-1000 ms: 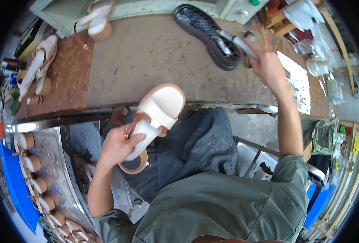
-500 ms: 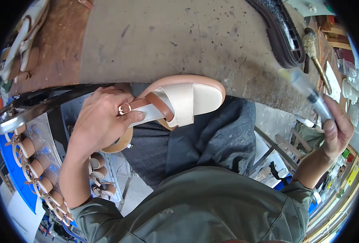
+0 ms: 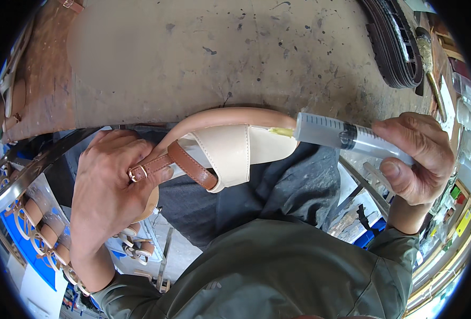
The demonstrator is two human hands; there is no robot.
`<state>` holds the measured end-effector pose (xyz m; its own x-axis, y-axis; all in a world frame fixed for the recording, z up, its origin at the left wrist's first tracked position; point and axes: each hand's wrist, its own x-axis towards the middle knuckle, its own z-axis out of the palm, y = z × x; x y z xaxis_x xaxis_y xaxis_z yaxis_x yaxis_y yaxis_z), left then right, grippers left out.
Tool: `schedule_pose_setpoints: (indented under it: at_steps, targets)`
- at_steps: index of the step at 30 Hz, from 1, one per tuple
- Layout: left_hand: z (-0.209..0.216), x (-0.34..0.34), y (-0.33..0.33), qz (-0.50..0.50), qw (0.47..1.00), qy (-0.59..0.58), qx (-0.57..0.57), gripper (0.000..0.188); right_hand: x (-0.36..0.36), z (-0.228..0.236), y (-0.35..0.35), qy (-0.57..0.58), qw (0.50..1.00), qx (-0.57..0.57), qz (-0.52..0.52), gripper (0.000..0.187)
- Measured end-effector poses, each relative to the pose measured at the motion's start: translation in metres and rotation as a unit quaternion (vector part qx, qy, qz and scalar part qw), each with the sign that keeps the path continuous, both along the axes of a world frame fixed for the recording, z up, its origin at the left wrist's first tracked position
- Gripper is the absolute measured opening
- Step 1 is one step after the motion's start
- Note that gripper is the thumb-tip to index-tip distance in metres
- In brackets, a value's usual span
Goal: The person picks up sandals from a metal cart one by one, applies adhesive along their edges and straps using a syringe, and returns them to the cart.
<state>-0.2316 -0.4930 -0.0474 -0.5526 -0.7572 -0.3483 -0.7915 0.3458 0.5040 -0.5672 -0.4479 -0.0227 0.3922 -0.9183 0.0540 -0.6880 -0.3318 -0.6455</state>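
My left hand (image 3: 110, 186) is closed round the heel end of a sandal (image 3: 230, 154), with the thumb by the gold buckle of its brown strap. The sandal has a cream band, a pale insole and a tan sole edge, and is tilted over my lap against the table's edge, toe to the right. In my right hand (image 3: 421, 154) is a clear syringe (image 3: 347, 133) with a dark plunger tip, held between thumb and fingers. Its yellow-hubbed needle reaches the toe end of the sandal, beside the cream band; whether the tip touches cannot be made out.
The stained worktable (image 3: 235, 58) spans the far side. A dark ridged shoe sole (image 3: 392, 48) lies at its right, near a hammer-like tool (image 3: 429, 69). A metal bar (image 3: 23, 181) juts at the left, above a blue tray (image 3: 33, 252) with several sandals.
My right hand has brought the syringe leftward and down to the sandal's toe. My left hand and the sandal have shifted slightly left and tilted.
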Motion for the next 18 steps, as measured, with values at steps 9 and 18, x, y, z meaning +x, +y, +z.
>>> schedule_pose_setpoints:
  at_steps: [9,18]
  targets:
    - [0.000,0.000,0.002,-0.005,1.000,-0.008,-0.011,0.020,0.010,-0.003,-0.003,0.017,0.998,-0.055,0.007,0.036]
    - [0.000,-0.004,0.004,-0.006,1.000,0.002,-0.030,0.024,0.019,0.029,0.009,0.167,0.980,-0.111,0.005,0.031]
